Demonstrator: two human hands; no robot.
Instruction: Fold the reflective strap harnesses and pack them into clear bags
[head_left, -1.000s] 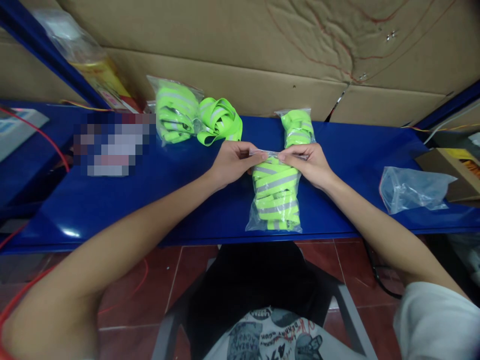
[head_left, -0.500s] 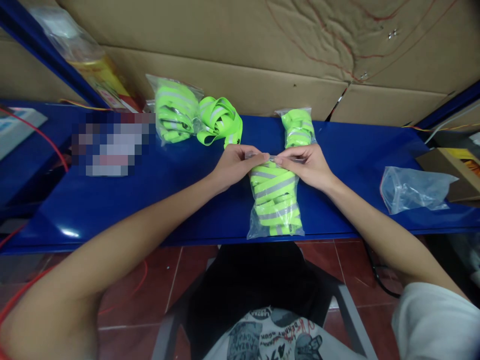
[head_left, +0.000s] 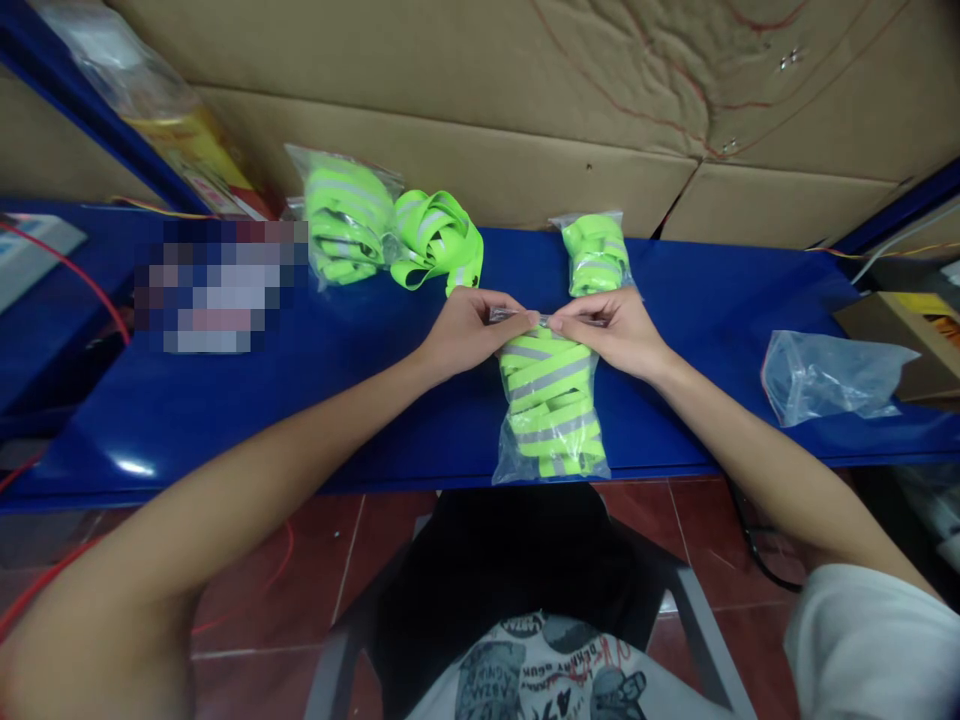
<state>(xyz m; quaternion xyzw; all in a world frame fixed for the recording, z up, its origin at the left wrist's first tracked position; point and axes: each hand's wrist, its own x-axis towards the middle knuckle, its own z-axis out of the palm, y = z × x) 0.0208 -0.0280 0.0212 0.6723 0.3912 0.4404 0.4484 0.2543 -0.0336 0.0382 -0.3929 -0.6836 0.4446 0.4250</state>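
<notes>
Head view: the left hand [head_left: 476, 332] and the right hand [head_left: 611, 332] each maintain a pinching grip on the upper edge of a filled strap bag [head_left: 553, 405], its lower end at the front edge of the blue desk [head_left: 360, 425]. Beyond the right hand sits a second strap bag [head_left: 596, 252]; at rear left, a third strap bag [head_left: 349, 220] adjoins a loose lime strap [head_left: 439, 238], and a clear bag [head_left: 836, 378] lies at right.

Cardboard panel [head_left: 420, 110], labelled bottle [head_left: 180, 142], tiled floor [head_left: 712, 530]
</notes>
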